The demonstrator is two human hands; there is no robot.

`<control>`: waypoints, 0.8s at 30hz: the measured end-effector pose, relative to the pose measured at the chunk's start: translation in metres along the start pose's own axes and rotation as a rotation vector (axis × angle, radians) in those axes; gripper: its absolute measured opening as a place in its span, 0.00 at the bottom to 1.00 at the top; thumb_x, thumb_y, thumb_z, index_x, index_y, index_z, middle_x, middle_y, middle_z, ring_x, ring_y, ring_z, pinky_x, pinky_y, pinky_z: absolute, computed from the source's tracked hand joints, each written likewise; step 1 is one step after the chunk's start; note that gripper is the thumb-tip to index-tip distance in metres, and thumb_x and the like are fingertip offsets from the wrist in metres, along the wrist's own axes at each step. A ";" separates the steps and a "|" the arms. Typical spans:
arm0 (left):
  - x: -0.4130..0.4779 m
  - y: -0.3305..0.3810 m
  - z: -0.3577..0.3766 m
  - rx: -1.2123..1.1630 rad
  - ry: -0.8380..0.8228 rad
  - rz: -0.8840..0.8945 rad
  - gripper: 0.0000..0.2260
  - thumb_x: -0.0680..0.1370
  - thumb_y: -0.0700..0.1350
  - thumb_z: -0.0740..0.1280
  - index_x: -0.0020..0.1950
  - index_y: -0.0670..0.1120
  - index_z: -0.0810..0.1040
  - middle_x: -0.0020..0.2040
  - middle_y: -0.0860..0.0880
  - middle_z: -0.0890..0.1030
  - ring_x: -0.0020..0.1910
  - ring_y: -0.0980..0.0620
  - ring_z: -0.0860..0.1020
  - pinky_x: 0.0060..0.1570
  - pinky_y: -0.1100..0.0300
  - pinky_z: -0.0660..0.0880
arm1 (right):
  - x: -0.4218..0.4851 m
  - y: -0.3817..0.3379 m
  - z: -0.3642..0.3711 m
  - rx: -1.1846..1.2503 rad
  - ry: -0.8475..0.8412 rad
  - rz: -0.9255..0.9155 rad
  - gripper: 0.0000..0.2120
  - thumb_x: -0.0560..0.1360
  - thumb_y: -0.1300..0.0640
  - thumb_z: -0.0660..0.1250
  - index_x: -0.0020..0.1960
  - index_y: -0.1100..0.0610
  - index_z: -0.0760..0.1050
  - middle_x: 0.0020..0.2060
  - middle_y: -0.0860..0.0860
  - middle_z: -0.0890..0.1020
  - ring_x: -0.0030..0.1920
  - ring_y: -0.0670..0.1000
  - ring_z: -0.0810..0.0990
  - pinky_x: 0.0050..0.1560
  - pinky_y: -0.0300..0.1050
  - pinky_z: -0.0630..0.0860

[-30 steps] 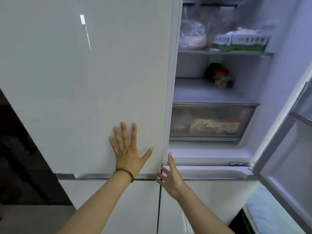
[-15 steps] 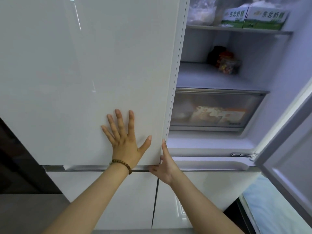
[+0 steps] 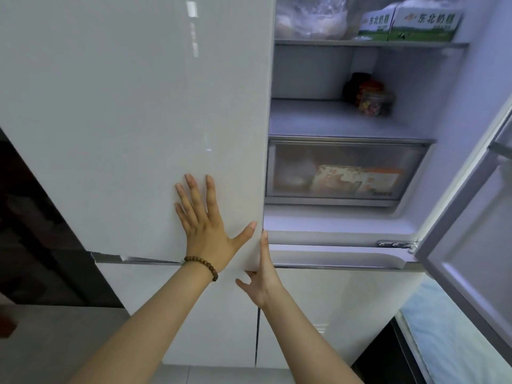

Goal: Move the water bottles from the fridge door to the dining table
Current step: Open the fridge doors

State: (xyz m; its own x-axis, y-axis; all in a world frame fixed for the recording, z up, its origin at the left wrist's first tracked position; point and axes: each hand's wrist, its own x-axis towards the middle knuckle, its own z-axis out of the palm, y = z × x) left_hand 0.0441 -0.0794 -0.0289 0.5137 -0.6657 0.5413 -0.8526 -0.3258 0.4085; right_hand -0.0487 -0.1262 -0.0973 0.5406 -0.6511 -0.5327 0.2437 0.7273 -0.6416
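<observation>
No water bottle shows in the head view. The fridge's white left upper door (image 3: 124, 106) is nearly closed, its lower right corner standing slightly out from the body. My left hand (image 3: 203, 228) lies flat on that door with fingers spread and wears a bead bracelet. At the door's lower right corner, my right hand (image 3: 263, 281) has its index finger along the door's edge, its thumb spread out below and its other fingers hidden behind the edge. The right upper door (image 3: 476, 231) stands open, and only its lower inner panel shows.
Inside the open right half are a plastic bag (image 3: 310, 18) and green-white cartons (image 3: 415, 23) on the top shelf, jars (image 3: 371, 98) on the middle shelf, and a clear drawer (image 3: 346, 173) holding packets. Closed lower doors (image 3: 207, 314) sit below. A dark cabinet (image 3: 41, 231) flanks the left.
My right hand has moved up to the left door's corner edge and hooked onto it. The door's corner has come slightly forward. My left hand stays flat on the door.
</observation>
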 end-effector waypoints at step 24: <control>-0.181 0.012 -0.221 -0.177 0.211 -0.469 0.46 0.68 0.64 0.67 0.76 0.58 0.40 0.78 0.49 0.47 0.76 0.45 0.53 0.70 0.43 0.60 | -0.245 0.000 0.056 -0.770 -0.521 -0.602 0.31 0.76 0.43 0.61 0.75 0.45 0.54 0.73 0.43 0.63 0.73 0.47 0.60 0.66 0.41 0.59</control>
State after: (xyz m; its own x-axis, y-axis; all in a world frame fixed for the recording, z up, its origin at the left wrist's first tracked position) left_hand -0.0379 0.1858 0.0403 0.8587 -0.3210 0.3995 -0.5076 -0.4256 0.7491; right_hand -0.1364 0.0461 0.0640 0.8187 -0.5505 0.1631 0.1128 -0.1244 -0.9858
